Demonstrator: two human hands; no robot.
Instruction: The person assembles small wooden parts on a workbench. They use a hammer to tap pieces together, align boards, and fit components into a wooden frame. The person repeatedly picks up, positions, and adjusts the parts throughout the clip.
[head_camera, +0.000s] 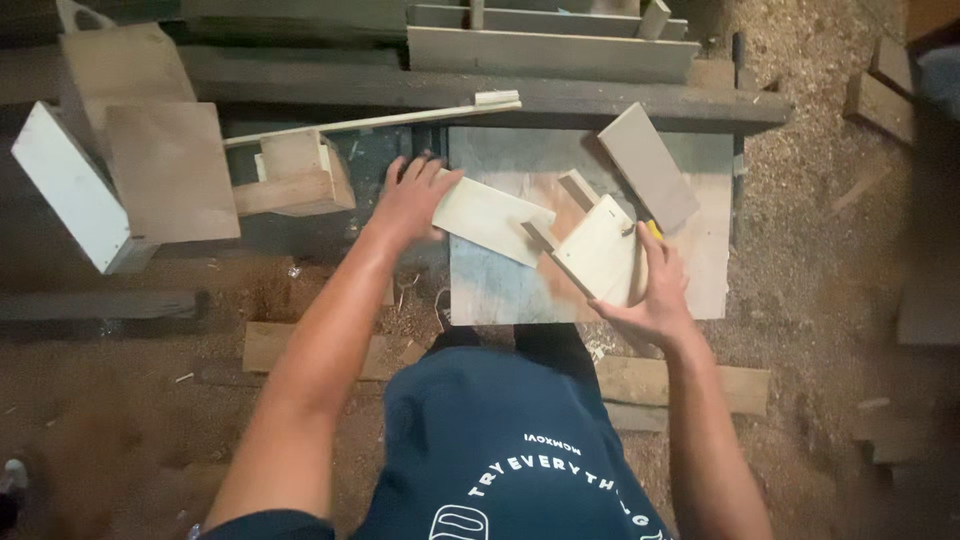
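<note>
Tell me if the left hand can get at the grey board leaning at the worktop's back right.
Probably not easily: the left hand presses a pale board, and the right hand with its upright panel stands before the grey board.

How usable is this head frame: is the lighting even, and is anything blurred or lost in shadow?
Head view: light falls mainly on the work board and the pale wood pieces; the left hand and right hand are soft but readable; the sawdust floor and the frame corners sink into dim, smeared shadow; no glare.

Pale flat board (487, 218) lay under left hand (412, 200); second pale board (600, 250) stood tilted in right hand (655, 290).
</note>
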